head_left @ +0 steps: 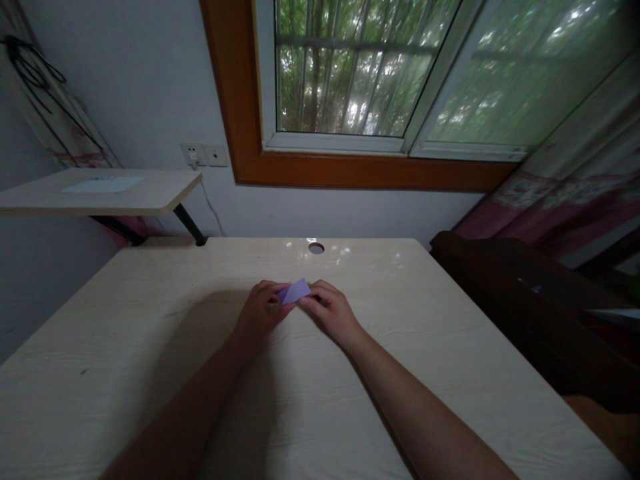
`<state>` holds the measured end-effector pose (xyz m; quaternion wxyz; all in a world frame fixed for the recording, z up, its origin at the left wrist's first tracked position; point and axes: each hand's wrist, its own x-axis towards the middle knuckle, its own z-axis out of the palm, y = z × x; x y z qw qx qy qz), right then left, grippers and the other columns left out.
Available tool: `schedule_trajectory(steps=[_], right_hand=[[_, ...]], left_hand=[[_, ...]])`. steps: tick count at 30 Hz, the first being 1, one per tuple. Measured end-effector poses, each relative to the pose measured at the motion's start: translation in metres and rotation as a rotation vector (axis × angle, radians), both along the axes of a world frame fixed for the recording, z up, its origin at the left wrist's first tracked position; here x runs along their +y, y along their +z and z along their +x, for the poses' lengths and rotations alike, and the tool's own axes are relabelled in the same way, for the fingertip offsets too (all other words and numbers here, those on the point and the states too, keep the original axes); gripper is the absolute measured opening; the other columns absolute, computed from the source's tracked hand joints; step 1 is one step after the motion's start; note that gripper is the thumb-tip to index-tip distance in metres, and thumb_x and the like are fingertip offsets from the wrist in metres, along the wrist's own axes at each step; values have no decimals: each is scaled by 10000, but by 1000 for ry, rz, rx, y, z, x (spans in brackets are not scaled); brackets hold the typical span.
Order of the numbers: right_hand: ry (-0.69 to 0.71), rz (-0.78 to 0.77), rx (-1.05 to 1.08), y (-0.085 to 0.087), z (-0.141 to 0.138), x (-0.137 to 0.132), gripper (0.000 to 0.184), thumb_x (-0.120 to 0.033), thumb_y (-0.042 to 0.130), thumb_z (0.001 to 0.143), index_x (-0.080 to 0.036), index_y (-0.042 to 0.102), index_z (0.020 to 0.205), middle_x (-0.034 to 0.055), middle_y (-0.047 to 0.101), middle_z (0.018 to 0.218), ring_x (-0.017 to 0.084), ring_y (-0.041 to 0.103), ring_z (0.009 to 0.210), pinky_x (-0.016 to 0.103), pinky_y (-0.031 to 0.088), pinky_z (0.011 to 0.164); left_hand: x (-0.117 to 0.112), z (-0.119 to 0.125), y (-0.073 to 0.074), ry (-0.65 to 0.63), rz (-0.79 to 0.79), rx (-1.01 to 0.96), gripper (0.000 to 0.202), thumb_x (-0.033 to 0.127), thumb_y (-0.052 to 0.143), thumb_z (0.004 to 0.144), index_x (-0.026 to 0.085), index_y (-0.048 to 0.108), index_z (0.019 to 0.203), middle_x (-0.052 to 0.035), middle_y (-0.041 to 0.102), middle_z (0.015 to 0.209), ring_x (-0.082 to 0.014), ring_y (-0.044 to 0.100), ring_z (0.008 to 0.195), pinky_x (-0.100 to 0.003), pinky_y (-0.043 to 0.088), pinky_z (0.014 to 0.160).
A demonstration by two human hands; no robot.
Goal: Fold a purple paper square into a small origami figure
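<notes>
A small piece of folded purple paper (296, 292) is held between my two hands, over the far half of the pale wooden table (400, 373). My left hand (261, 308) pinches its left end between thumb and fingers. At its right end, my right hand (333, 310) grips the paper with thumb and fingertips. The paper looks tilted, with a darker purple face showing near my left fingers. Its underside is hidden from view.
A raised shelf (165, 193) on black legs stands at the back left, with a pale sheet (104, 185) on it. A round cable hole (316, 248) lies near the table's back edge. Dark wooden furniture (525, 300) stands to the right. Beyond the table is a window (350, 87).
</notes>
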<state>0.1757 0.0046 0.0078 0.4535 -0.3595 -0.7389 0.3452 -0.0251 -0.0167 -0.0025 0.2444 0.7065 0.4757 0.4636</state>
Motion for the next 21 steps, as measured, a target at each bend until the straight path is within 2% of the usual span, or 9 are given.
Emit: schedule_trajectory(steps=[11, 16, 21], right_hand=[[-8, 31, -61, -4, 2, 1, 155, -309, 578, 925, -227, 707, 945, 33, 610, 849, 169, 578, 804, 283, 438, 721], [-2, 36, -75, -3, 2, 1, 191, -293, 540, 943, -200, 670, 839, 27, 578, 812, 161, 559, 784, 277, 421, 716], [43, 49, -130, -3, 3, 1, 212, -269, 547, 935, -182, 607, 751, 12, 533, 758, 145, 521, 718, 264, 387, 660]], left_hand=[[-4, 0, 8, -52, -71, -30, 275, 377, 553, 915, 225, 672, 1112, -75, 661, 1083, -188, 630, 970, -316, 529, 840], [-4, -2, 9, -9, -148, 25, 301, 398, 479, 944, 188, 695, 955, -36, 684, 863, -181, 625, 814, -285, 480, 752], [-6, -1, 13, -12, -243, -23, 307, 410, 489, 926, 162, 668, 905, -8, 662, 813, -163, 587, 749, -248, 432, 680]])
